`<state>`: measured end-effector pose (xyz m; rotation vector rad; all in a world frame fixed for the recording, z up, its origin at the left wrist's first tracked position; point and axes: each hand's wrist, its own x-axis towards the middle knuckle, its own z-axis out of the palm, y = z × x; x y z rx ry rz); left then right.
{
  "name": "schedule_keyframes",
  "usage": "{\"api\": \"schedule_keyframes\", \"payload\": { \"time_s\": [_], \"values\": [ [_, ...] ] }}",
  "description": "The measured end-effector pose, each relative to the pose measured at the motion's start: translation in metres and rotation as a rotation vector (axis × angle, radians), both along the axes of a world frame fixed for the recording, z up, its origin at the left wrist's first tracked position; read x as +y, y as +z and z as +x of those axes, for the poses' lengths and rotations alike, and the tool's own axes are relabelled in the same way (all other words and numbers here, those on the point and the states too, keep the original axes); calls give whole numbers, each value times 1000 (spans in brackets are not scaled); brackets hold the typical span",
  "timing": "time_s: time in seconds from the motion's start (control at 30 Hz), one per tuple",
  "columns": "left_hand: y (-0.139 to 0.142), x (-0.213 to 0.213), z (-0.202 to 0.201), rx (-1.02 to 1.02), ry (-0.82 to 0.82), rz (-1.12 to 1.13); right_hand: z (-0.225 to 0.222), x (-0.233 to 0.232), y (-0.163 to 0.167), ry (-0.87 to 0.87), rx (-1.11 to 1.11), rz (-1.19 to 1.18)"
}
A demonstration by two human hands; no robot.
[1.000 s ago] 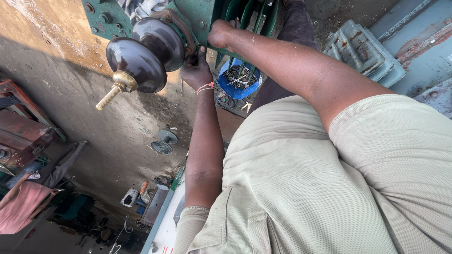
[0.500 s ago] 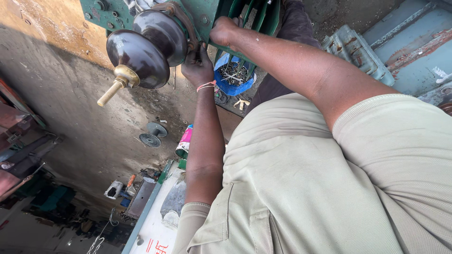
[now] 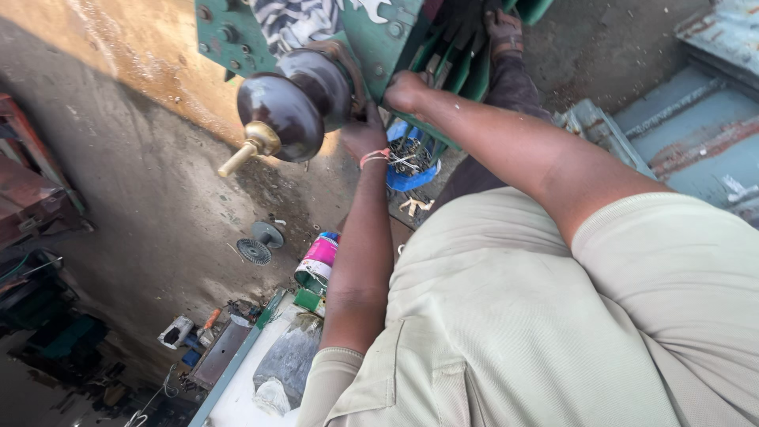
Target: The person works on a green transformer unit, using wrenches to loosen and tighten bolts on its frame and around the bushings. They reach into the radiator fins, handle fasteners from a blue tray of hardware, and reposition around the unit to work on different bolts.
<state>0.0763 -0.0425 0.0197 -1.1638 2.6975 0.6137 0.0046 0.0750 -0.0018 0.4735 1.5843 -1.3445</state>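
Behind the dark pulley [image 3: 296, 107], my left hand [image 3: 364, 136] stays pressed; right hand [image 3: 405, 91] stays clenched at the green housing [image 3: 371, 47]; nothing has loosened.

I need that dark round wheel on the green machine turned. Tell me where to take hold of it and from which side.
Likely best by the brass handle jutting from the face of the dark round wheel: it is slim, sticks out toward the open floor, and nothing crowds it. Come from the lower left, since the left hand and the green machine close off the wheel's right and rear.
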Motion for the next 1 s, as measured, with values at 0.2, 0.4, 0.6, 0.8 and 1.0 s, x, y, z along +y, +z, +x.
{"api": "schedule_keyframes", "payload": {
  "time_s": [0.2, 0.4, 0.6, 0.8, 1.0],
  "values": [
    [30, 9, -13, 42, -31, -23, -5, -8, 8, 101, 138, 42],
    [49, -2, -14, 178, -34, 122, -5, -7, 22, 67, 183, 27],
    [46, 2, -17, 272, 158, 404, -17, -11, 32, 201, 176, 149],
    [48, -2, -23, 201, 160, 373, -21, -18, 27, 108, 131, 130],
    [49, -5, -29, 424, 158, 523, -22, -20, 33, 233, 117, 268]
  ]
}}
